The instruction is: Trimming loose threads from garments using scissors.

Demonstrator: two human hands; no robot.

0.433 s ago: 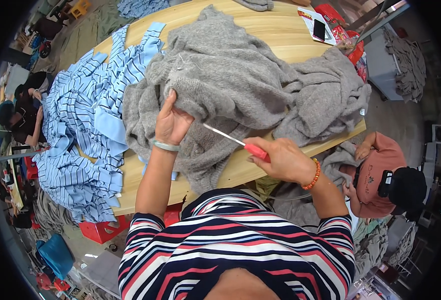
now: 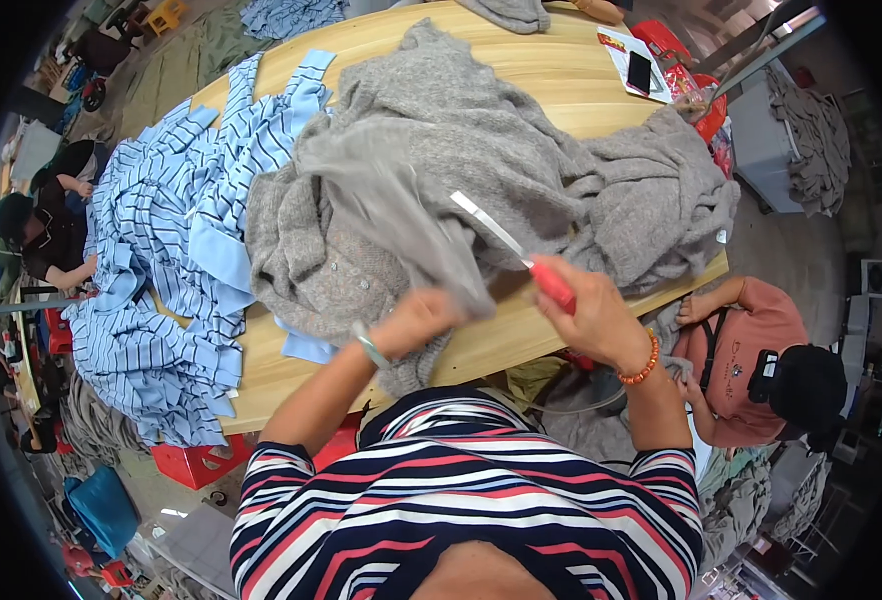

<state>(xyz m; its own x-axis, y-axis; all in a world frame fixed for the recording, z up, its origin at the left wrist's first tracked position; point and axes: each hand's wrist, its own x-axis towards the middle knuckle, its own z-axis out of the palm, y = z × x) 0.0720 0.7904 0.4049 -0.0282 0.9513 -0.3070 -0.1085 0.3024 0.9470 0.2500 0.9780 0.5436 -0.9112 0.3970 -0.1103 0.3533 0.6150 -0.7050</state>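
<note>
A grey knit garment (image 2: 461, 130) lies heaped across the wooden table in front of me. Blurred by motion, my left hand (image 2: 419, 322) closes on a fold of it at the near side and draws the cloth taut. Small pale buttons dot the knit beside that fold. In my right hand (image 2: 593, 318) is a tool with a red handle (image 2: 553, 284) and a thin metal shaft (image 2: 491, 226). The shaft points up and left over the garment; whether its tip touches the cloth I cannot tell.
Blue striped garments (image 2: 161, 220) are piled at the left. More grey knitwear (image 2: 651, 195) lies on the right. A phone (image 2: 639, 74) rests on papers near a red bag (image 2: 711, 115). One co-worker (image 2: 751, 360) sits at the right, others at the left. Under the table stands a red crate (image 2: 196, 465).
My left hand has swung right and toward me, pulling a fold of the grey garment along. My right hand has shifted slightly right, and the tool's shaft now points higher.
</note>
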